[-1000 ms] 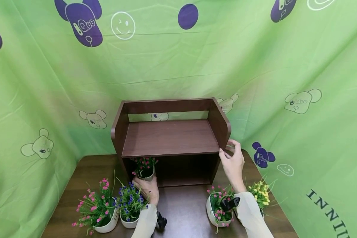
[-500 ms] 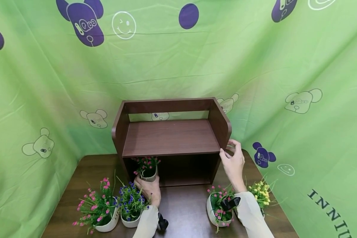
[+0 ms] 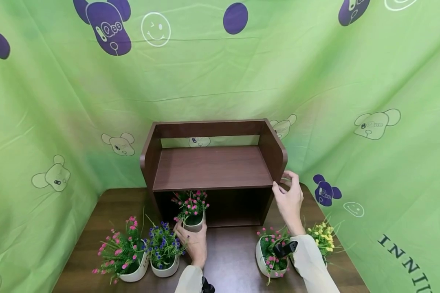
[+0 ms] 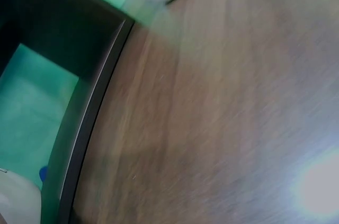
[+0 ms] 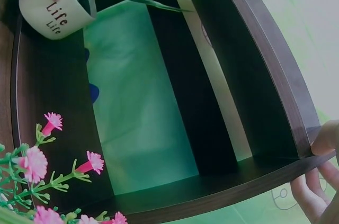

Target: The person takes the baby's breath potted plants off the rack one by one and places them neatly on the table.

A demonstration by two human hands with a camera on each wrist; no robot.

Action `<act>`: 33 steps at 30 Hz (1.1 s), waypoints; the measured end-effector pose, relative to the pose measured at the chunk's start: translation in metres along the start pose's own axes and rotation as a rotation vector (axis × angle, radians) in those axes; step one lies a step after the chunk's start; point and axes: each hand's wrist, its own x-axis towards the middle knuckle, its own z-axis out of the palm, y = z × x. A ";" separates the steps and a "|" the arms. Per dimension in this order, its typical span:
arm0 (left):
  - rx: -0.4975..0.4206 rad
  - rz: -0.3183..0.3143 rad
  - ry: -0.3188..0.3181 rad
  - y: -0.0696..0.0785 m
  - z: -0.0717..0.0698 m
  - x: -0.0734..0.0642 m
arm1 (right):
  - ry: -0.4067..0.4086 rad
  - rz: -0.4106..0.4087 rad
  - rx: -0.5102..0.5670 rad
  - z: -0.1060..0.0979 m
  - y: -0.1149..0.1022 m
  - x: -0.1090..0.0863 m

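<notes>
My left hand (image 3: 195,244) grips a white flowerpot (image 3: 194,225) of pink flowers at the mouth of the lower compartment of a dark brown wooden shelf (image 3: 212,167). In the right wrist view the held flowerpot (image 5: 58,9) bears the word "Life" and tilts. My right hand (image 3: 289,199) holds the shelf's right side near its front edge. Seen from the right wrist, the thumb (image 5: 326,138) lies on one side of the panel and the fingers (image 5: 310,195) on the other. The left wrist view shows only a white pot's edge (image 4: 18,195) at lower left.
Left on the wooden table (image 3: 234,260) stand a pot of pink flowers (image 3: 135,270) and a pot of blue flowers (image 3: 165,266). Another pink-flowered pot (image 3: 261,260) is at right, beside yellow flowers (image 3: 322,236) partly behind the right sleeve. A green printed cloth (image 3: 205,81) hangs behind.
My left hand has moved right and toward me with the flowerpot, bringing it from inside the lower compartment to its front. My right hand keeps its hold on the shelf's side.
</notes>
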 end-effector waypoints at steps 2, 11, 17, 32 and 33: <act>0.010 0.021 -0.012 0.002 -0.004 -0.007 | 0.003 0.000 0.001 0.000 0.000 0.000; 0.041 0.052 -0.042 0.006 -0.020 -0.036 | 0.009 -0.009 0.021 0.001 -0.001 0.000; 0.088 0.055 -0.071 0.006 -0.035 -0.060 | 0.009 0.003 0.009 0.001 -0.001 0.000; 0.166 0.143 -0.023 -0.002 -0.056 -0.094 | 0.017 0.000 0.007 0.001 0.000 0.000; 0.156 0.151 -0.015 -0.002 -0.056 -0.097 | 0.016 0.001 0.007 0.001 0.000 0.000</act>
